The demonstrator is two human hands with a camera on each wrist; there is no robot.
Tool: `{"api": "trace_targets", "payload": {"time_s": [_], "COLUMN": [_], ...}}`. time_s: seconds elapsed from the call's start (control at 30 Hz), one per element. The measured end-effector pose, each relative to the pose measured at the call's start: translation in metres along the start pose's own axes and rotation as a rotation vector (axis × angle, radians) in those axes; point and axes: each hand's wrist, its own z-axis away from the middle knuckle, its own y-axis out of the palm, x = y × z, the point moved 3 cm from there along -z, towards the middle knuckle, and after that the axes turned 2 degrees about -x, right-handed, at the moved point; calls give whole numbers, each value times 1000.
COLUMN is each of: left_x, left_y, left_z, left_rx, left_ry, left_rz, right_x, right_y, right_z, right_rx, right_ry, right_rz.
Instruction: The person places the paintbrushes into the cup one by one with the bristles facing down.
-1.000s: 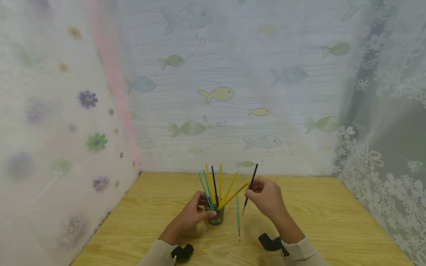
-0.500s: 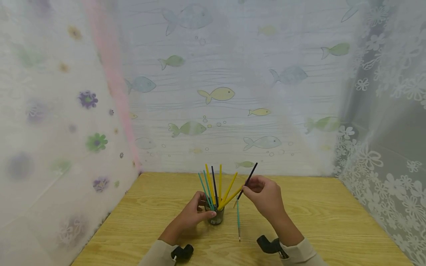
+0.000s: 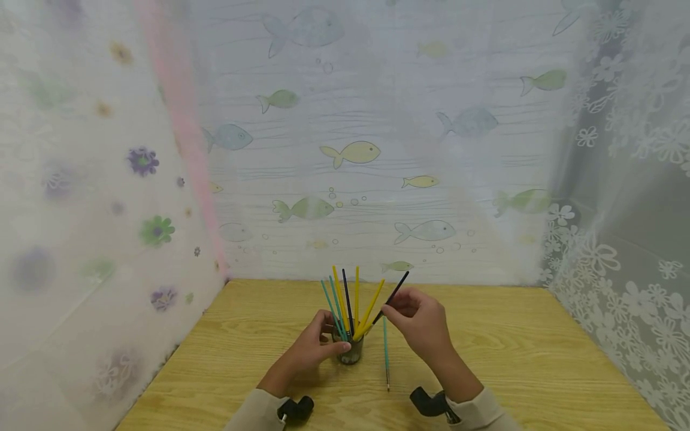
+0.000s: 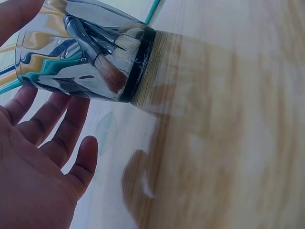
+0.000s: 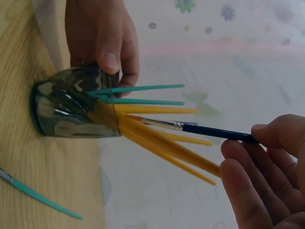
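A smoky clear drinking glass (image 3: pixel 350 355) stands on the table, holding several yellow, teal and dark blue paintbrushes, bristles down. My left hand (image 3: pixel 308 346) grips it near the rim, thumb on one side and fingers on the other. Through the glass wall, brown and pale bristles (image 4: pixel 113 74) show in the left wrist view. My right hand (image 3: pixel 423 320) pinches a dark blue paintbrush (image 5: pixel 214 132) between thumb and fingertips. That brush slants with its bristles toward the mouth of the glass, overlapping the yellow brushes (image 5: pixel 176 150) in the right wrist view.
A single teal paintbrush (image 3: pixel 386 353) lies on the wood-grain table (image 3: pixel 517 353), just right of the glass. Behind the table hangs a fish-print curtain (image 3: pixel 356 179), with flower-print sheets at the left (image 3: pixel 108 197) and right.
My right hand has moved left and slightly down with the dark blue paintbrush, tilting it more, its bristles now at the glass mouth. The left hand and glass have stayed still.
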Motion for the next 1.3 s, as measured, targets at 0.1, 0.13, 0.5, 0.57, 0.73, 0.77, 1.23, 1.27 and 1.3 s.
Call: {"api": "trace_targets", "payload": {"time_s": [0.1,0.13,0.5,0.57,0.73,0.77,1.23,1.27,1.3], "left_x": [0,0,-3,-3,-3,-3,-2,-2,-2], "left_y": [0,0,3,3,2,2,2,2,2], "left_z": [-1,-1,1,1,0,0,0,0,0], "left_rx": [-3,-4,-13,-14,-15,-15,-20,-21,-21], "left_ry": [-2,-1,-18,-16,-17,-17,-16,-17,-17], "left_rz": [3,3,-8,-9,-15,-16,-19,-18,-17], "right_x": [-4,-6,-8,-7,-4,-4,-22,-23,-24], "right_y": [4,6,10,9,9,10,32,33,34], "right_z": [0,0,3,2,3,4,11,11,11], "right_rx": [11,14,16,-2,-27,-24,69,73,75], "right_ry": [4,4,-35,-60,-96,-97,-58,-53,-51], "right_rz": [13,19,58,56,21,19,124,127,133]}}
